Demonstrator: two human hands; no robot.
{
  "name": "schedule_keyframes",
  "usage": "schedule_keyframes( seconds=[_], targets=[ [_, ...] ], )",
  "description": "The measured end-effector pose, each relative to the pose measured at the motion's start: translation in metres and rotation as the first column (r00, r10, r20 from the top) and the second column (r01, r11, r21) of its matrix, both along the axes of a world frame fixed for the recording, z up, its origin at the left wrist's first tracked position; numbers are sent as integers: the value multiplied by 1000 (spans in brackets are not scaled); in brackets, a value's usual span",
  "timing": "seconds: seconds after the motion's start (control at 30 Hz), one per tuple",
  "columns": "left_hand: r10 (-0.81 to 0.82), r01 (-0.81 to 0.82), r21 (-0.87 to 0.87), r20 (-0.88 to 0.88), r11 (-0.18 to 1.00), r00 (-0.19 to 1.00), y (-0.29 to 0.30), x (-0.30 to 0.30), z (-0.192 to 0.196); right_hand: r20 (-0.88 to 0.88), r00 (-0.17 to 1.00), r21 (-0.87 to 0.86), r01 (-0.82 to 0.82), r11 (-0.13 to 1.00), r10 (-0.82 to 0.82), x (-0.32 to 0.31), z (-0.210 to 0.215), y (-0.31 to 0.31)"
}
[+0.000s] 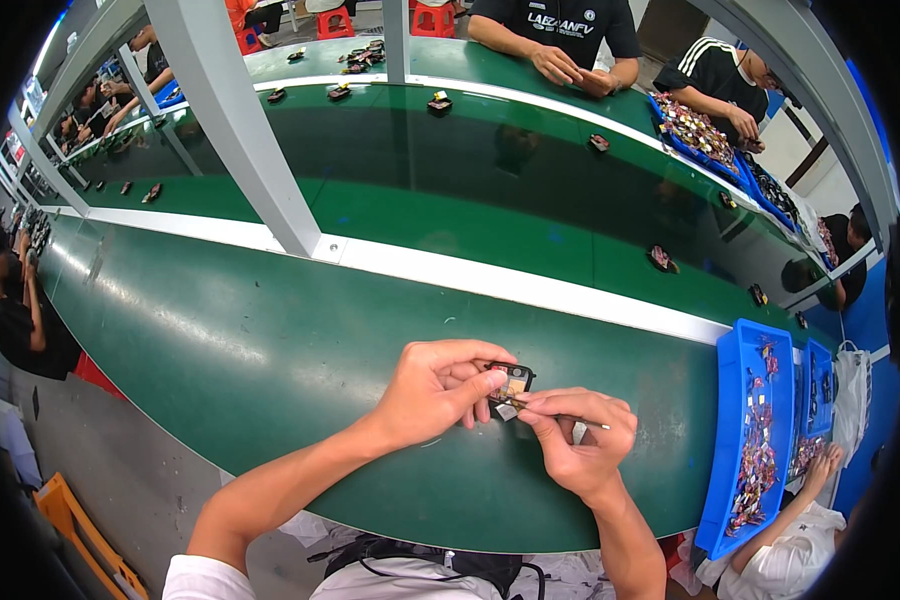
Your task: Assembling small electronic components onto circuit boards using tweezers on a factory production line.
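Small dark component (511,385) — held above the green worktable (220,340), pinched in the fingertips of the left hand (435,388) and met from the right by the right hand (580,440).

Surroundings, largest first. The worktable spreads out from the hands to the left and ahead, bare green there. Beyond it, ahead of both hands, a white rail (530,290) borders a dark green conveyor belt (450,170) carrying scattered small parts, all well apart from the hands. A grey post (245,130) rises ahead and to the left of the left hand. To the right of the right hand lies a blue tray (732,430) filled with small mixed parts; another person's hand (820,470) rests near its far side.

Clearance: nothing lies between the hands and the near table edge; open room to the left, the tray bounds the right.

Component: small, roughly rectangular, dark body with a lighter orange-brown face turned upward; finer detail cannot be made out.

Left hand: closed around the component. Right hand: clenched on a thin rod-like tool (560,414), its tip at the component.
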State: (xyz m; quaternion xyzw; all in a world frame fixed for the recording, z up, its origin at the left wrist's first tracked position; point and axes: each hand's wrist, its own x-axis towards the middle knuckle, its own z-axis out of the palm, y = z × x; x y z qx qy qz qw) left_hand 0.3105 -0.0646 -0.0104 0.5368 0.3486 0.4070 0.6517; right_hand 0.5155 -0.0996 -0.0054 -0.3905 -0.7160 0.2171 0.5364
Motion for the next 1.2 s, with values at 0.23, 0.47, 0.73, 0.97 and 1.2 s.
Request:
schedule_keyframes(
  seconds=[0.23, 0.47, 0.73, 0.97, 1.2],
  targets=[
    [8, -8, 31, 4, 999, 1000, 0, 0, 0, -22, 1000, 50, 21, 999, -20, -3, 0, 0],
    [7, -7, 57, 11, 998, 1000, 0, 0, 0, 21, 999, 97, 34, 995, -36, -4, 1, -3],
    [30, -29, -66, 16, 997, 999, -1, 2, -4, 379, 922, 304, -49, 951, -74, 0, 7, -9],
    [110, -108, -52, 31, 993, 993, -3, 7, -3, 111, 990, 176, 67, 982, -87, -5, -2, -3],
    [72, -72, -40, -3, 997, 997, -2, 4, -4, 129, 987, 183, 73, 980, -97, -5, 0, -4]
  ],
)
